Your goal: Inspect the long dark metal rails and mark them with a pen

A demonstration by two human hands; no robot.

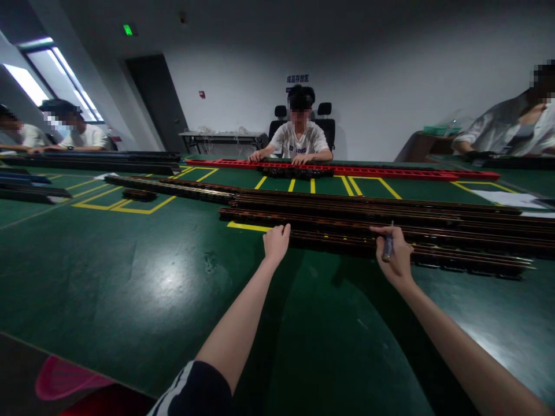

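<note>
My left hand is closed at the left end of the nearest long dark strip, fingers wrapped over its edge. My right hand holds a small pen-like tool with a grey-purple barrel; a thin tip points away from me. The right index finger stretches out over the same strip, to the right of its middle. Just beyond lie more long dark strips with coppery edges, side by side across the green table.
Across the table a person has both hands on dark parts by a long red rack. Other people sit at far left and right. Dark rails lie at left, paper at right. A pink stool stands below the near edge.
</note>
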